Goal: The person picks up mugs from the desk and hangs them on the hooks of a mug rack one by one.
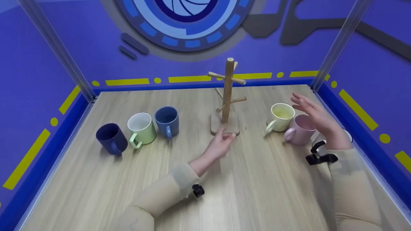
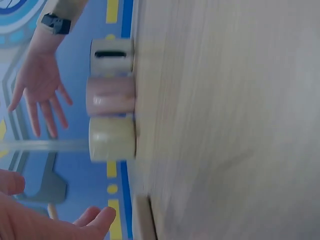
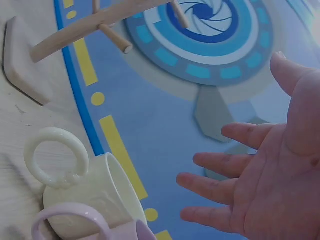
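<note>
Just in front of the base of a wooden mug tree (image 1: 227, 96), my left hand (image 1: 217, 146) hovers with loosely bent fingers. A gap shows between its thumb and fingers in the left wrist view, and nothing is in it. My right hand (image 1: 313, 114) is raised over the right-hand mugs, its fingers straight and spread in the right wrist view. Below it are a pale yellow mug (image 1: 283, 123) and a pink mug (image 1: 302, 136). A white mug (image 2: 111, 66) with a black handle is mostly hidden behind my right wrist in the head view. The tree's pegs are bare.
On the left of the wooden table (image 1: 250, 192) stand a navy mug (image 1: 107, 141), a light green mug (image 1: 147, 133) and a blue mug (image 1: 172, 125), handles toward me. Blue-purple panels (image 1: 80, 38) with metal corner posts enclose the table's back and sides.
</note>
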`<state>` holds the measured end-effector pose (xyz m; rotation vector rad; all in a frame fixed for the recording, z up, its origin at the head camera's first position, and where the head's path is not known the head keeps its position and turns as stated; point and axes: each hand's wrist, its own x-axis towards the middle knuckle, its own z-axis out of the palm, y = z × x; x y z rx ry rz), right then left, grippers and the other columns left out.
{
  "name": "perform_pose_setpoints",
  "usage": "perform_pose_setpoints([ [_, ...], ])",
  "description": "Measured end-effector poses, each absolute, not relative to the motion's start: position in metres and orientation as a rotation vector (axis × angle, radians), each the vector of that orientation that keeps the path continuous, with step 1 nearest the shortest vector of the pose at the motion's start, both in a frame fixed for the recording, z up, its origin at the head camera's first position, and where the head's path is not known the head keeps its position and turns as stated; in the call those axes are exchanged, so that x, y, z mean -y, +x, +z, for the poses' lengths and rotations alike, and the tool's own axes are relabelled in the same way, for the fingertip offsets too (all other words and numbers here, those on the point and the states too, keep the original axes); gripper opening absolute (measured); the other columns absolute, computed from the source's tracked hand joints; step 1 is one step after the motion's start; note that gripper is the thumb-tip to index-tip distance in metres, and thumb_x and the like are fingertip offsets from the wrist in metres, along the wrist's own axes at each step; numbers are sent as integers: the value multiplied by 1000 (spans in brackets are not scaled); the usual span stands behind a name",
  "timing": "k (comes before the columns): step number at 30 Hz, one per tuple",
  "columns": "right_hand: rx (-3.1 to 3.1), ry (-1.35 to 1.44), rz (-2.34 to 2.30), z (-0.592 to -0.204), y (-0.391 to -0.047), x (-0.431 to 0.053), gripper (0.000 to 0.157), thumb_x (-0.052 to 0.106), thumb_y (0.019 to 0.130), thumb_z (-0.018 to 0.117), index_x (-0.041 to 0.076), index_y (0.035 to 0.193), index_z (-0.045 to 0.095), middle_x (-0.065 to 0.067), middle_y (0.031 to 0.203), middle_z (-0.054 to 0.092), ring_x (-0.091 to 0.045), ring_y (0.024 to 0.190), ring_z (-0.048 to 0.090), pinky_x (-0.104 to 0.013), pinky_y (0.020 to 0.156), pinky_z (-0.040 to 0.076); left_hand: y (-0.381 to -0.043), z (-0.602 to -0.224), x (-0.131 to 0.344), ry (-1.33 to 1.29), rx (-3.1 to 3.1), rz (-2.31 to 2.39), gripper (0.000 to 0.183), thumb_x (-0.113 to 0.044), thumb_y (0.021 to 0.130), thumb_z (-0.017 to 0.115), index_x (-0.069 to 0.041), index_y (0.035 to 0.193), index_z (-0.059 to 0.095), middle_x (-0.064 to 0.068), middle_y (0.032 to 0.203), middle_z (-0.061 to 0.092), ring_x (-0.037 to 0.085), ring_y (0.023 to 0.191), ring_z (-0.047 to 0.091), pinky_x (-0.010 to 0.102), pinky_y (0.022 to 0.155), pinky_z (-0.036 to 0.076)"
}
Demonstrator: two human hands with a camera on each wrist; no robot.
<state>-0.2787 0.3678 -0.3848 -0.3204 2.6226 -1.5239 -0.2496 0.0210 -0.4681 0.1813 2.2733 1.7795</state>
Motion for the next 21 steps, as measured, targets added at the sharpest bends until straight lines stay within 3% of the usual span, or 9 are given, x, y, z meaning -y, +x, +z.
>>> perform_pose_setpoints([
  [2, -2661, -335, -1520, -386, -269, -373, 59, 45, 113, 26, 17, 164, 26, -19, 166, 35, -12, 144, 49, -48, 123, 36, -244, -471, -35, 239, -2263, 1746, 64, -31, 106, 56, 1, 156, 33, 19, 140, 63, 32, 125, 64, 41, 104, 55],
  [4, -2678, -348, -1520, -389, -261, -380, 58, 45, 113, 25, 17, 164, 29, -14, 164, 40, 3, 134, 51, -31, 116, 44, -240, -474, -50, 288, -2257, 1709, 61, -29, 106, 57, 2, 154, 37, 19, 139, 64, 30, 126, 64, 38, 104, 55],
  [7, -2697, -365, -1525, -393, -251, -390, 56, 42, 113, 24, 16, 163, 30, -5, 161, 46, 8, 130, 52, -15, 105, 47, -233, -479, -72, 334, -2227, 1684, 58, -29, 106, 58, 2, 152, 41, 19, 137, 65, 31, 125, 65, 38, 104, 55],
  [14, -2726, -339, -1604, -400, -230, -411, 53, 37, 114, 28, 16, 161, 34, 18, 148, 56, 10, 127, 55, -8, 96, 46, -221, -487, -121, 330, -2163, 1684, 48, -28, 103, 61, -3, 143, 53, 14, 130, 70, 23, 117, 68, 34, 99, 57],
  [21, -2761, -244, -1782, -407, -217, -431, 46, 20, 109, 50, 13, 155, 46, 25, 133, 63, 11, 121, 58, -3, 91, 45, -214, -491, -163, 323, -2154, 1733, 42, -24, 99, 66, -3, 135, 60, 10, 120, 75, 17, 111, 71, 23, 90, 56],
])
